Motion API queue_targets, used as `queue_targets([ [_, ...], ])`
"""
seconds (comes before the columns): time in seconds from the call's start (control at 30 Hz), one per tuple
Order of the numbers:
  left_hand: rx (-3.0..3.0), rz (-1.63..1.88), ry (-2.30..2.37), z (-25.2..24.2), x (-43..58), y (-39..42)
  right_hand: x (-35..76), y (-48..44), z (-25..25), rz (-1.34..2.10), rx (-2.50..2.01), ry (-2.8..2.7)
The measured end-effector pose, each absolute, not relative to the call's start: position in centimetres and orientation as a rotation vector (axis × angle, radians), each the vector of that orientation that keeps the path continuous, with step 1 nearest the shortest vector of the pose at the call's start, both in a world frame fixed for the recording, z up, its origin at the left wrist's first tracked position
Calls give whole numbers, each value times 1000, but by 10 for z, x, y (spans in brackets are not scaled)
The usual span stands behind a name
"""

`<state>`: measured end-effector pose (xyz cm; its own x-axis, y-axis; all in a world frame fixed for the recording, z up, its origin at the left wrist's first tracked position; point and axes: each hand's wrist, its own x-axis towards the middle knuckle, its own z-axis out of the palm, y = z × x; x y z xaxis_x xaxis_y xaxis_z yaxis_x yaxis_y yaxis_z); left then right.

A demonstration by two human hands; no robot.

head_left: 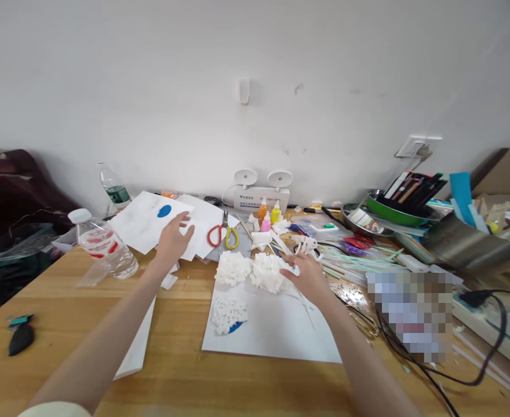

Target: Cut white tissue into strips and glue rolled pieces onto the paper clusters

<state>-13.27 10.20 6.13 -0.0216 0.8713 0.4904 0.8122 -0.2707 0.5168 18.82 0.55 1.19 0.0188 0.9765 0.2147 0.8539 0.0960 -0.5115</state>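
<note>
White clumps (pixel 269 272) at our sheet's (pixel 276 330) far edge may shift if our half-curled right hand (pixel 306 277), grip unclear, slips; left hand (pixel 175 237) spread, empty.

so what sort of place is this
Probably a craft table, perhaps in a home or small workroom: there are scissors, a bunch of pens, and ruffled white clumps on a white sheet.

Likely home craft desk (pixel 185 376): scissors (pixel 226 223)
</note>
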Motion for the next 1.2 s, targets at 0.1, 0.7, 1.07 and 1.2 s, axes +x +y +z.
queue_targets([
  [0.1,2125,1167,1625,61,-106,76,183,16,19,408,-1747,-1879],
  [0.7,1630,909,866,31,11,22,159,13,13,1222,-1036,-986],
  [1.07,1533,961,1006,9,4,4,151,-6,-7,1127,-1115,-1223],
  [1.2,1684,971,1029,5,-5,5,152,-7,-8,1104,-1127,-1250],
])
